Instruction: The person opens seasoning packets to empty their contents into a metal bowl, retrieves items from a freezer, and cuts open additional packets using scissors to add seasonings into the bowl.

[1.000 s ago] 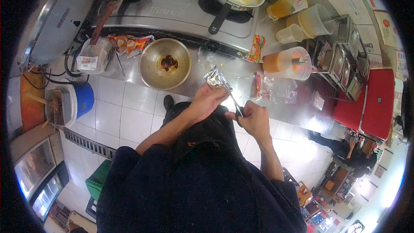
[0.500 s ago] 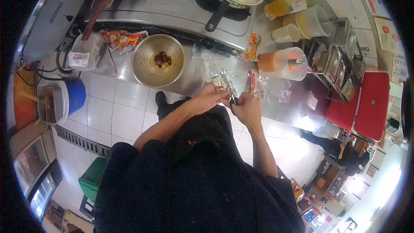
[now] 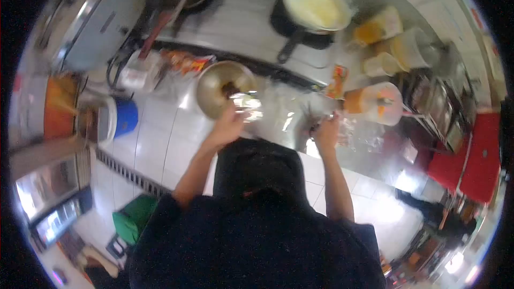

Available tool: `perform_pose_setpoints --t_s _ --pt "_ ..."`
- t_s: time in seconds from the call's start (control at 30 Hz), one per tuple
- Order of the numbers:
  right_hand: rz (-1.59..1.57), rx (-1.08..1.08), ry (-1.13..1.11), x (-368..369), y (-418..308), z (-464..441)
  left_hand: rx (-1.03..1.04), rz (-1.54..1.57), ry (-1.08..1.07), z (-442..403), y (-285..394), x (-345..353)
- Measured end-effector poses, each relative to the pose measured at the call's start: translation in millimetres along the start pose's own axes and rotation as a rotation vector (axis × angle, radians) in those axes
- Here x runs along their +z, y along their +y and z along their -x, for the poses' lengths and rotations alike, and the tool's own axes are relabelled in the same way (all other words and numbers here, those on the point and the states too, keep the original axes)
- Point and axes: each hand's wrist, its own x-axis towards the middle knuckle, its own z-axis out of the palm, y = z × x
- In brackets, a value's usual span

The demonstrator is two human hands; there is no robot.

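Shiny silvery foil pkt [image 3: 248,107] at R rim of round metal bowl [image 3: 210,90], pinched in L hand [image 3: 229,124]; dark, lumpy stuff [image 3: 229,88] in bowl. R hand [image 3: 327,130] at scissors [image 3: 314,124] nr smooth steel counter [image 3: 272,121]; blurred, can't tell if gripped or let go.

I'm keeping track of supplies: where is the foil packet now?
In the head view, just left of centre, the foil packet is in the left hand, by the lower right rim of the metal bowl.
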Motion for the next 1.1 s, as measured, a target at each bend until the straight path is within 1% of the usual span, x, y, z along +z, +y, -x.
perform_pose_setpoints --t_s 0.03,0.07,0.1,0.13,0.17,0.2,0.23,0.27,0.3,0.33,0.4,0.43,0.5,0.53,0.6,0.63,0.7,0.77,0.8,0.83,0.87,0.9,0.93,0.97,1.03,1.07,1.1 --pt "-0.153 0.057 -0.425 8 24 -1 0.019 -0.225 0.005 0 3 -27" --pt "-0.122 0.068 -0.460 12 20 -2 0.499 -0.800 0.264 -9 -51 -47" --pt "-0.041 0.087 -0.386 13 10 1 0.380 -0.570 0.082 -20 -35 -65" --pt "0.046 0.113 -0.338 15 2 0 0.280 -0.501 0.014 -25 -12 -73" --pt "0.116 0.147 -0.288 14 -2 0 0.274 -0.602 0.095 -35 -6 -77" --pt "0.170 0.178 -0.240 6 -9 0 0.417 -0.854 0.170 -45 -17 -86" --pt "0.195 0.179 -0.192 0 -26 -4 0.150 -0.793 0.076 -55 -12 -89" --pt "0.079 0.228 -0.130 -32 -55 -12 0.255 -0.922 0.070 -60 -14 -92" --pt "-0.048 0.177 -0.115 -67 -96 -21 0.338 -1.056 0.077 -61 -18 -96" --pt "-0.179 0.119 -0.102 -86 -131 -27 0.356 -1.078 0.071 -65 -17 -100" --pt "-0.251 -0.317 0.531 -63 -196 -45 0.299 -1.025 0.070 -67 -15 -96" --pt "-0.259 -0.314 0.543 -54 -218 -51 0.304 -1.038 0.073 -66 -12 -97" --pt "-0.239 -0.440 0.488 -41 -258 -59 0.338 -1.108 0.062 -62 -4 -102" --pt "-0.246 -0.443 0.498 -40 -270 -63 0.340 -1.118 0.070 -65 -7 -107" --pt "-0.189 -0.302 0.098 -41 -282 -63 0.425 -1.028 0.037 -71 -14 -115" --pt "-0.151 -0.235 -0.108 -42 -284 -63 0.417 -1.025 0.050 -71 -11 -115" --pt "-0.147 -0.178 -0.189 -31 -289 -65 0.449 -0.969 0.020 -65 -2 -117" --pt "-0.216 -0.128 -0.202 -63 -287 -65 0.521 -0.984 0.050 -74 -15 -116" --pt "-0.181 -0.175 -0.163 -56 -286 -66 0.528 -0.892 -0.004 -81 -24 -120" --pt "-0.110 -0.190 -0.106 -30 -284 -68 0.638 -0.798 0.020 -87 -38 -117" --pt "-0.327 -0.171 -0.037 -8 -280 -71 0.650 -0.852 0.090 -83 -38 -118" --pt "-0.199 -0.179 -0.107 -9 -277 -76 0.514 -0.900 0.036 -88 -49 -121" --pt "-0.225 -0.154 -0.148 -20 -278 -78 0.408 -0.918 0.024 -75 -24 -123" --pt "-0.188 -0.188 -0.085 -44 -283 -77 0.387 -0.873 0.040 -71 -19 -123" --pt "-0.170 -0.309 0.081 -37 -278 -80 0.367 -0.814 0.070 -67 -15 -125" --pt "-0.164 -0.332 0.075 -38 -280 -78 0.321 -0.861 0.017 -67 -13 -123" --pt "-0.183 -0.265 0.021 -40 -281 -75 0.283 -0.903 -0.041 -69 -11 -120"
